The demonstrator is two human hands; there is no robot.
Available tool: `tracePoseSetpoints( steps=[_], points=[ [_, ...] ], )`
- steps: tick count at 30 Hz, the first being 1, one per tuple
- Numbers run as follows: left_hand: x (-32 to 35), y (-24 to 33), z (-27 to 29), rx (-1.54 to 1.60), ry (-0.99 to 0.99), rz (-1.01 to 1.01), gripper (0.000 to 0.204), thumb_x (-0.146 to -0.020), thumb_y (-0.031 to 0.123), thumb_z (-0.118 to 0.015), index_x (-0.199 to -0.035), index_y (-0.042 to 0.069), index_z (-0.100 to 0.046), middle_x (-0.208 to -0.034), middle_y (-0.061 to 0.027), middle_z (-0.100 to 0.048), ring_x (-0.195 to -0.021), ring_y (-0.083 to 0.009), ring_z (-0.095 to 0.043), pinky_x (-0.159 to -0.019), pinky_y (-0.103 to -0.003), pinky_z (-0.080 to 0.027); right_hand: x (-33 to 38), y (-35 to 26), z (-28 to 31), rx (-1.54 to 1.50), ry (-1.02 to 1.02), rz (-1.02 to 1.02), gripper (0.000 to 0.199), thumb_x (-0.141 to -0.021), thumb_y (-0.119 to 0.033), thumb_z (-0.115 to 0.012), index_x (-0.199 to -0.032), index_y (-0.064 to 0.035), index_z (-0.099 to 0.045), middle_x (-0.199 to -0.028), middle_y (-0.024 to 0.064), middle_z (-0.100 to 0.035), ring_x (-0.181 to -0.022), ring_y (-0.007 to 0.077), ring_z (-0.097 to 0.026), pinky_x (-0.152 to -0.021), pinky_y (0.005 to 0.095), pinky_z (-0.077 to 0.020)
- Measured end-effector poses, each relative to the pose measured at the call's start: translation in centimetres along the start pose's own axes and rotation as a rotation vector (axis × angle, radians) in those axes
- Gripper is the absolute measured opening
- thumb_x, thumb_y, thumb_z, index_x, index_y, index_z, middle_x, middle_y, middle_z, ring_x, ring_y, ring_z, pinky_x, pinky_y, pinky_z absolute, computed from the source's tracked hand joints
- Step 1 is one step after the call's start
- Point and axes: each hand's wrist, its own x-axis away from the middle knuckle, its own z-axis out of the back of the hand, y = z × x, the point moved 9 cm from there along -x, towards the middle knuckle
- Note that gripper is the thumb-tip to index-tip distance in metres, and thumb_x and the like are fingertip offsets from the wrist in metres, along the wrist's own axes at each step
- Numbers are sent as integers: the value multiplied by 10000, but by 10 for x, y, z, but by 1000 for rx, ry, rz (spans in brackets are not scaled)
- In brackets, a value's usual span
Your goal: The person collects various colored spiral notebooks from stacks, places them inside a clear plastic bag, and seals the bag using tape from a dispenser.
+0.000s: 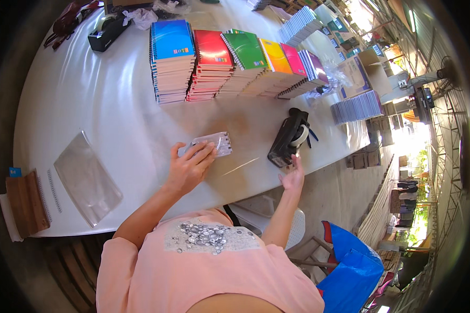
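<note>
Under my left hand (189, 169) is a small packet wrapped in clear plastic (223, 144), with dark marks along its right edge; its contents I cannot make out. The fingers lie over its top and hold it against the table. My right hand (293, 176) is raised at the near end of a black tape dispenser (281, 142), fingers stretched up and thumb apart. Whether a strip of tape touches the fingertips is too small to tell. A roll of clear tape (300, 135) sits in the dispenser.
Stacks of spiral notebooks with blue (172, 40), red (212, 48), green (245, 50), yellow and pink covers stand beyond my hands. A clear plastic sheet (89, 177) lies at left beside a brown wooden block (28, 203). Another tape dispenser (108, 32) is far left.
</note>
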Motion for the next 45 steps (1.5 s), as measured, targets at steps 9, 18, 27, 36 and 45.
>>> tracePoseSetpoints(
  steps=[9, 18, 27, 36, 45],
  points=[
    [-4, 0, -1, 47, -59, -22, 222, -770, 145, -673, -992, 136, -663, -1062, 44, -595, -1002, -111, -573, -763, -351, -379, 54, -8, 38, 987, 831, 358, 269, -836, -331, -619, -1028, -151, -671, -1351, 75, -439, -1316, 255, -301, -968, 676, -119],
    [-1, -4, -11, 148, -75, -101, 306, -755, 107, -680, -1048, 126, -592, -1010, -17, -590, -996, -190, -578, -727, -324, -403, 138, -67, -106, 900, 181, 1056, 168, -879, -206, -591, -887, -74, -694, -804, 36, -674, -655, 130, -565, -653, 289, -417],
    [1, -18, -5, 413, 93, 46, 423, -755, 75, -681, -1126, 65, -477, -1044, -81, -596, -970, -254, -585, -703, -369, -426, 154, 25, -225, 171, -412, 136, 334, -863, -287, -627, -706, 6, -662, -558, 28, -546, -501, 79, -475, -474, 208, -363],
    [-12, -20, -5, 14, -255, 128, 539, -711, 163, -730, -1220, 236, -569, -1160, -88, -528, -1035, -240, -542, -748, -309, -418, 138, 74, -196, 352, -326, -97, 377, -818, -334, -670, -593, -40, -605, -455, -16, -470, -390, 78, -423, -365, 213, -301],
    [0, -22, -29, 523, -256, 311, 576, -668, 118, -755, -1198, 241, -565, -1181, -76, -534, -1112, -267, -508, -949, -431, -353, 106, 98, -153, 575, -420, -40, 409, -829, -454, -612, -781, -48, -625, -654, 60, -607, -539, 160, -560, -495, 310, -462]
  ],
)
